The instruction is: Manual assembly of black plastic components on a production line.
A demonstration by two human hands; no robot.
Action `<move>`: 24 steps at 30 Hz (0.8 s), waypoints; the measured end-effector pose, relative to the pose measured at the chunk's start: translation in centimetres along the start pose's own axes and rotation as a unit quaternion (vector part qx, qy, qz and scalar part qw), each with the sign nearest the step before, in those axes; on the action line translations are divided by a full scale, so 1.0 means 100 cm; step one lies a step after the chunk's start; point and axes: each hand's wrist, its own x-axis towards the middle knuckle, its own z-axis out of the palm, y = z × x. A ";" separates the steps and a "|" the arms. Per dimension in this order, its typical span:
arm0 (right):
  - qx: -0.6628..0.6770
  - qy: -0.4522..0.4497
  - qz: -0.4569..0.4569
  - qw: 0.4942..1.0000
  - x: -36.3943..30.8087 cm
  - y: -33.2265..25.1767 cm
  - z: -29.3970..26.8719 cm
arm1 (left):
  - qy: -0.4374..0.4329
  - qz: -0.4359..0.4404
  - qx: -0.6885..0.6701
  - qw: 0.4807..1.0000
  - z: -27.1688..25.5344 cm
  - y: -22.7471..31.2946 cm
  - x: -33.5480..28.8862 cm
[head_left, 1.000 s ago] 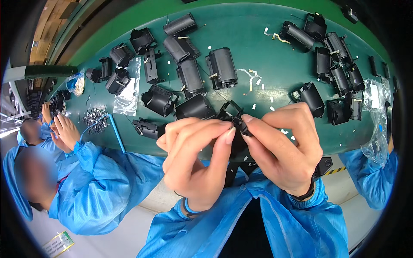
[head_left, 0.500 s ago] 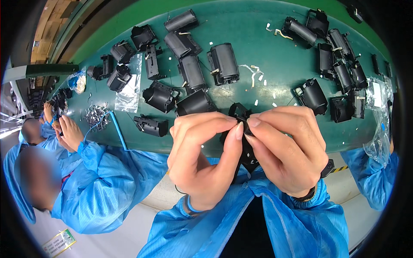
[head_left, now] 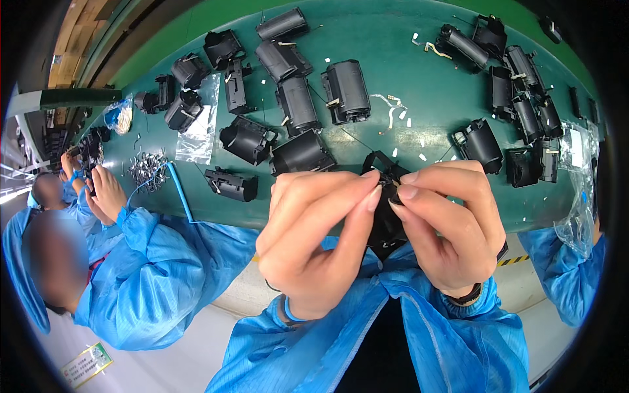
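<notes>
Between my two hands, close to the table's near edge, is a black plastic housing (head_left: 388, 229). Thumb and fingertips of my left hand (head_left: 314, 236) pinch the upper part of this housing from the left. From the right, the fingers of my right hand (head_left: 452, 226) are closed at the same spot, a little apart from the left fingertips. A small dark piece of it shows in the gap. Whether a separate tiny part sits under the fingertips is hidden. Just beyond lies another black housing (head_left: 301, 154) with a curved shell.
Several more black housings (head_left: 348, 92) lie on the green table (head_left: 216, 216). White flex cables (head_left: 395, 108), small white scraps, a clear plastic bag (head_left: 196, 141) and a pile of small parts (head_left: 148, 169) are spread about. A co-worker in blue (head_left: 141, 281) sits at left; a blue sleeve (head_left: 563, 268) shows at right.
My fingertips have parted slightly, baring more of the black housing between them. Both hands sit a little further right in the picture; the whole view has shifted slightly too.
</notes>
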 end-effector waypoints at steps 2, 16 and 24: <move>-0.006 0.005 -0.002 1.000 -0.002 0.001 0.000 | -0.002 0.082 0.066 0.994 0.000 -0.002 0.001; -0.018 -0.039 0.004 0.999 -0.001 -0.006 -0.009 | -0.032 -0.059 -0.093 0.993 -0.003 0.001 -0.005; -0.005 -0.045 -0.027 0.999 -0.001 -0.007 -0.011 | -0.098 -0.257 -0.401 0.874 -0.018 -0.006 -0.003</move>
